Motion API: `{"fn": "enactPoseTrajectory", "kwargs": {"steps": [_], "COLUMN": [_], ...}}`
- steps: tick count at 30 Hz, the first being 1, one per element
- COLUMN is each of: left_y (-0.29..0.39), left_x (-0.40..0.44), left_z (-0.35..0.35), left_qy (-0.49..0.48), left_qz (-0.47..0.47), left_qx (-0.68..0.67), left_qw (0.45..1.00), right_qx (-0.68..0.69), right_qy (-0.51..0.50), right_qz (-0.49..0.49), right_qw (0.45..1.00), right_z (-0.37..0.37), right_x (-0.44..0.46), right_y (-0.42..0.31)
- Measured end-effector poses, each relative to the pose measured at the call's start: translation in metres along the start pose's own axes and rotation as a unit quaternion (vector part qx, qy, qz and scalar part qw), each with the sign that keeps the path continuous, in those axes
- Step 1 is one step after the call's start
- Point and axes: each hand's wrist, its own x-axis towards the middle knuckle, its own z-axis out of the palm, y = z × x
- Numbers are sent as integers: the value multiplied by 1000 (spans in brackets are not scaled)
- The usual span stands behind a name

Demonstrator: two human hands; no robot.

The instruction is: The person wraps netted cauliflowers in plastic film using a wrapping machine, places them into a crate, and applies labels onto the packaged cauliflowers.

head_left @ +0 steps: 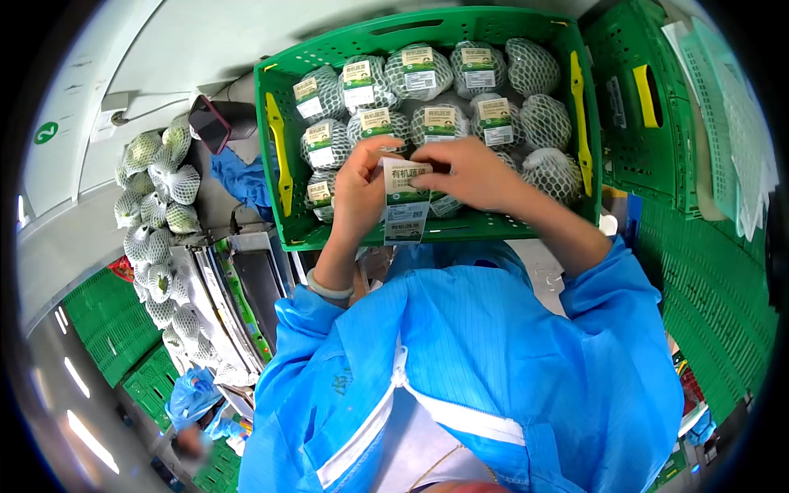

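My left hand (pixel 360 187) is closed on the left edge of a strip of printed labels (pixel 405 215), which hangs down in front of the green crate (pixel 427 18). With thumb and fingers pinched, my right hand (pixel 470 174) grips the strip's upper right part. Behind both hands, the crate holds rows of round produce in white foam nets. Many bear a beige, green and white label (pixel 359 82). In the right-hand column, a netted piece (pixel 546 122) shows no label, like the ones above and below it. My hands and forearms hide part of the front row.
More netted produce (pixel 154 209) is heaped at the left. Near it are a phone (pixel 209 125) and blue cloth (pixel 242 177). Green crates (pixel 641 99) stand at the right, with plastic sheets (pixel 744 140) beside them. A person in a blue cap (pixel 194 396) is at lower left.
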Motion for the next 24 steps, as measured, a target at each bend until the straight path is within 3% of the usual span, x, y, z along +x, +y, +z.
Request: {"fn": "enactPoseTrajectory", "kwargs": {"steps": [2,3,5,6,7,9,10,11,14,15,17,19,20,22,23,24], "left_y": [2,7,-3,-11,-19,-18,-16,-8,-8,6,-1,-1,-2,-7,-1,0], "left_x": [-3,-4,-4,-5,-6,-7,-6,-8,-5,-5,-7,-8,-10,-8,-5,-7], "left_z": [5,4,-2,-3,-2,6,11,16,19,18,15,6,5,8,15,19], "left_qy": [-5,2,2,3,19,40,50,50,10,-41,-34,-72,-66,-53,-48,-44], "left_qz": [-28,-76,-85,-90,-70,-21,5,-25,1,-29,20,58,56,62,96,56], "left_qx": [43,166,218,245,226,82,9,-1,-74,-77,9,122,113,93,53,39], "left_qw": [999,983,972,965,971,996,999,998,997,996,999,988,990,992,993,997], "right_qx": [-90,-94,-101,-3,-14,-200,-324,-416,-620,-644,-684,-566,-496,-387,-203,-10], "right_qy": [82,114,174,274,363,379,339,257,189,231,308,192,129,231,174,110], "right_qz": [-32,-35,-44,-30,-27,26,61,113,133,112,69,113,132,36,51,68], "right_qw": [992,988,979,961,931,903,881,865,750,721,658,794,848,892,962,992], "right_z": [4,-5,-36,-56,-83,-146,-165,-175,-168,-165,-154,-153,-151,-124,-106,-83], "right_x": [-14,-18,-26,-25,-20,-7,5,16,36,36,37,28,26,5,-3,-12], "right_y": [-2,-3,-1,13,21,57,96,118,173,168,159,173,180,139,90,43]}}
